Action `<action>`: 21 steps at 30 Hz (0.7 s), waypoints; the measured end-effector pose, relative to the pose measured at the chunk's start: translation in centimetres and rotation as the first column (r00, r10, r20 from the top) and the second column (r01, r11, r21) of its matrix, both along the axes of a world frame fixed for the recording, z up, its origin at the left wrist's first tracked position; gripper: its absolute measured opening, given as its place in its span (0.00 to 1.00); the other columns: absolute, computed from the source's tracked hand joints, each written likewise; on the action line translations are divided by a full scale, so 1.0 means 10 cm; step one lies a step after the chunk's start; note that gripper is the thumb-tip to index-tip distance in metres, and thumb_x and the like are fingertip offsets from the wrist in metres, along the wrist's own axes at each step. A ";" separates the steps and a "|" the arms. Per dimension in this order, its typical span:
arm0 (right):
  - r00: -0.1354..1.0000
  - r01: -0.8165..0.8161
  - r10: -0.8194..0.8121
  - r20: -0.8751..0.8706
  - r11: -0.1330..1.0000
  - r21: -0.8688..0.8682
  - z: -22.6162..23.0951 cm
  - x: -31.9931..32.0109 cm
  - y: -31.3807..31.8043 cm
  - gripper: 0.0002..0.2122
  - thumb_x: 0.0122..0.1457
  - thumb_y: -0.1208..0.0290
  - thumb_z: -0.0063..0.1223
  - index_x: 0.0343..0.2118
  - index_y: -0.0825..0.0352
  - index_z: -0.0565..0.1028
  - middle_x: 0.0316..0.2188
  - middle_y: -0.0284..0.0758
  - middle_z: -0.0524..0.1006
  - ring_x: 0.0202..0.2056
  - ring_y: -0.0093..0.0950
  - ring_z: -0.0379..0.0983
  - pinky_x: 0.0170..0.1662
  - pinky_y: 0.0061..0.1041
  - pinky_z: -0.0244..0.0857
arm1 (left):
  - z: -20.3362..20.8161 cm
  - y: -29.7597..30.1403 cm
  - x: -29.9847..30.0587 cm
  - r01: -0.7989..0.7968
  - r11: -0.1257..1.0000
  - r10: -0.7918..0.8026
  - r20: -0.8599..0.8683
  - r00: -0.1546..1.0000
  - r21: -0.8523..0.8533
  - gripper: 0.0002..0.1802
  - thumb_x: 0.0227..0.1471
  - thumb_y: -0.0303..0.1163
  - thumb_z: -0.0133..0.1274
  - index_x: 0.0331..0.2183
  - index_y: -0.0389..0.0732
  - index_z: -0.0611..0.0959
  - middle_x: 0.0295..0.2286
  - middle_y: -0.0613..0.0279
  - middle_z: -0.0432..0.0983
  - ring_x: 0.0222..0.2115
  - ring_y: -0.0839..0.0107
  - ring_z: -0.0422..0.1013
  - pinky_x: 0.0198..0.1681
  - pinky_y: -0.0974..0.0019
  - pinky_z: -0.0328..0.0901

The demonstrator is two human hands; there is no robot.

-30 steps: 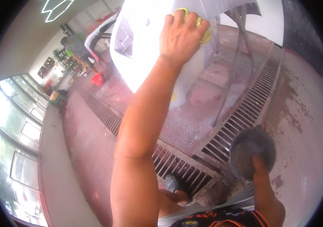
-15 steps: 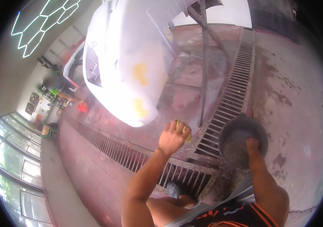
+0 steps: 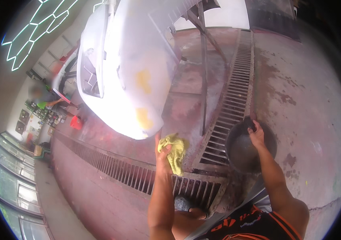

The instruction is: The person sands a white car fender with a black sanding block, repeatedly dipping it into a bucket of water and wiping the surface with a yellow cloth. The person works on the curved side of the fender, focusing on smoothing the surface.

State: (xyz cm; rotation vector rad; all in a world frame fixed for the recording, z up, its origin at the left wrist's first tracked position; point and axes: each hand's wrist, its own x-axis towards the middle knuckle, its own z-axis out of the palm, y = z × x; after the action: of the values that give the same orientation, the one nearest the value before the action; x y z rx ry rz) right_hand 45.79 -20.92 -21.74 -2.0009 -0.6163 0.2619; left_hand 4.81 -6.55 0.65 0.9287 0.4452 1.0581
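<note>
My left hand (image 3: 163,155) is closed round a yellow cloth (image 3: 176,150), which hangs loosely down past the fingers. It is just in front of the lower end of a large white car body part (image 3: 126,100) marked with yellow patches (image 3: 143,82). At the far rim of a dark round bucket (image 3: 272,154), my right hand (image 3: 257,137) grips a small dark block-like piece (image 3: 251,125). Whether that piece is loose or belongs to the bucket, I cannot tell. Murky liquid (image 3: 240,150) shows inside the bucket.
Metal drain grates (image 3: 234,96) run along the wet reddish floor and meet near my foot (image 3: 183,203). Dark metal stand legs (image 3: 203,88) rise beside the car part. Further left are a red bucket (image 3: 75,122) and another person (image 3: 50,102) near cluttered shelves.
My right hand has come up out of the bucket's liquid to its far rim. My left hand has moved left and lower, and the crumpled cloth now hangs open. The view has shifted slightly.
</note>
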 end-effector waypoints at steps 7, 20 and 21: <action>0.876 -0.477 0.327 0.354 0.691 0.543 1.94 -1.26 1.00 0.28 0.63 0.73 0.69 0.67 0.64 0.73 0.58 0.44 0.77 0.58 0.37 0.76 0.63 0.32 0.69 | -0.11 0.19 -0.03 -0.042 0.996 0.053 0.136 0.989 -0.085 0.44 0.47 0.44 0.67 0.63 0.35 0.74 0.45 0.52 0.80 0.40 0.58 0.79 0.40 0.55 0.75; 0.745 -0.618 -0.003 0.667 0.371 0.693 3.57 -2.36 2.27 0.32 0.58 0.76 0.71 0.67 0.59 0.74 0.58 0.43 0.76 0.56 0.45 0.73 0.63 0.41 0.66 | 0.02 0.16 -0.18 -0.154 0.987 0.161 0.187 0.969 -0.050 0.36 0.54 0.52 0.60 0.56 0.38 0.78 0.43 0.54 0.81 0.37 0.63 0.78 0.33 0.62 0.71; 0.751 -0.615 0.013 0.660 0.378 0.692 3.40 -2.40 2.21 0.31 0.58 0.75 0.71 0.66 0.58 0.75 0.56 0.42 0.76 0.54 0.44 0.74 0.61 0.41 0.68 | 0.02 0.16 -0.17 -0.171 0.982 0.184 0.210 0.960 -0.079 0.34 0.56 0.53 0.58 0.56 0.39 0.78 0.43 0.54 0.81 0.37 0.64 0.78 0.32 0.62 0.71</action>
State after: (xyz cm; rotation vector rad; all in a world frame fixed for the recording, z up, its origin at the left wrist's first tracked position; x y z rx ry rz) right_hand 21.79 1.13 12.28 -0.8079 -1.2455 -0.4145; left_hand 3.11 -5.00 0.81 0.7199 0.3818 1.2885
